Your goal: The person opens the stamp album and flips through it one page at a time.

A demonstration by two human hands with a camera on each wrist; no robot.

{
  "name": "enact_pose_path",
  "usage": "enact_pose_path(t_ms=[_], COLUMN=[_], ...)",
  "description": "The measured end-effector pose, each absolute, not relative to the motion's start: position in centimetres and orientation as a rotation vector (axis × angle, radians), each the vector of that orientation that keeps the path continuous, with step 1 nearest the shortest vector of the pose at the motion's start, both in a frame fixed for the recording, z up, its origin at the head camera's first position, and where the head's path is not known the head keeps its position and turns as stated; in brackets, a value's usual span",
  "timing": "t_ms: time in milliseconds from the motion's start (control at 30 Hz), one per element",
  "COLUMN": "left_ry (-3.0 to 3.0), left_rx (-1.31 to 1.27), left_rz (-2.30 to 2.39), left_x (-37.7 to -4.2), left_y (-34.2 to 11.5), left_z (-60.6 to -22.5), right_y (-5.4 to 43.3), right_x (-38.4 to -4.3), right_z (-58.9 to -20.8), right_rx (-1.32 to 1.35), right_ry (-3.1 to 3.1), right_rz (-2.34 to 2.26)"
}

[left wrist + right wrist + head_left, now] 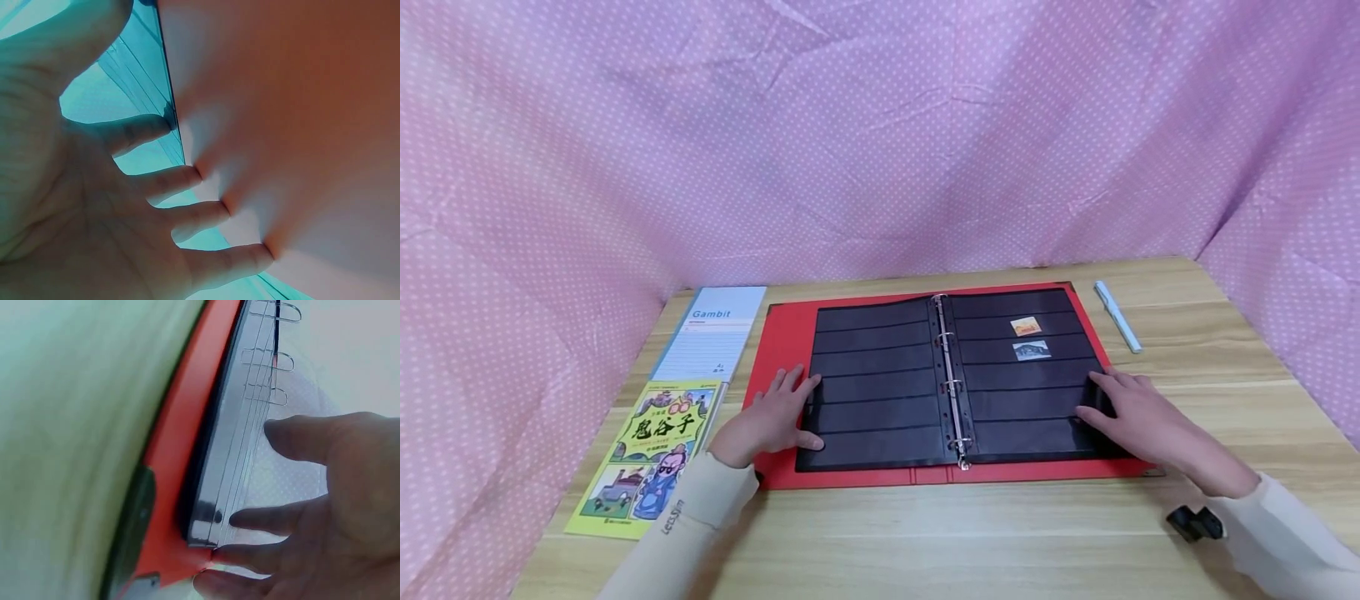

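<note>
A red ring binder (786, 342) lies spread on the wooden table, with black pocket pages (872, 383) on both sides of its metal rings (952, 386). Two small stamps (1024, 326) sit in the upper pockets of the right page. My left hand (771, 421) rests at the left edge of the left page, fingers extended; in the left wrist view its fingertips touch the red cover (300, 137). The right hand (1138, 417) lies at the right page's outer edge, thumb and fingers spread on it. In the right wrist view, its fingertips meet the page edge (215, 506) and cover.
Left of the binder are a light blue notebook (711, 333) and a yellow-green comic book (647, 454). A pale blue pen (1117, 317) lies to the right. Below the right wrist is a small black object (1195, 523). Pink dotted cloth (880, 150) hangs behind the table.
</note>
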State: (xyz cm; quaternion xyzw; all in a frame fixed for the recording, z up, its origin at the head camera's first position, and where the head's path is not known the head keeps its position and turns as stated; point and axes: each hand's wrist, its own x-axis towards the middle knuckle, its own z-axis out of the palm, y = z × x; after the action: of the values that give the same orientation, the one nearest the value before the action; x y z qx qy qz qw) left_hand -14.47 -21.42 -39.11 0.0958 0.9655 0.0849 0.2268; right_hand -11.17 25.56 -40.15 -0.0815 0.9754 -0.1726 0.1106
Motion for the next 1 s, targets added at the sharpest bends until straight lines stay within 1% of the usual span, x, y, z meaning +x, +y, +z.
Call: enact_pose_path(t_ms=[200,400,667,1000], left_ry=[2.666,2.67,2.667,2.659], left_rx=[0.273,0.264,0.255,0.246], left_rz=[0.228,0.214,0.221,0.223], left_x=[-14.3,-14.4,-14.5,-14.6], left_y=[-21.6,-21.6,-21.5,-21.4], left_z=[-39.3,-39.3,-39.3,-39.2], right_y=[25.3,24.8,24.8,24.3], right_x=[-11.2,-11.4,-11.7,-10.6], right_z=[-39.9,-39.1,-39.4,-38.3], right_rx=[-0.263,-0.218,-0.234,-0.245], right_ry=[2.878,2.859,2.927,3.033], right_rz=[-0.565,-0.62,-0.536,-0.628])
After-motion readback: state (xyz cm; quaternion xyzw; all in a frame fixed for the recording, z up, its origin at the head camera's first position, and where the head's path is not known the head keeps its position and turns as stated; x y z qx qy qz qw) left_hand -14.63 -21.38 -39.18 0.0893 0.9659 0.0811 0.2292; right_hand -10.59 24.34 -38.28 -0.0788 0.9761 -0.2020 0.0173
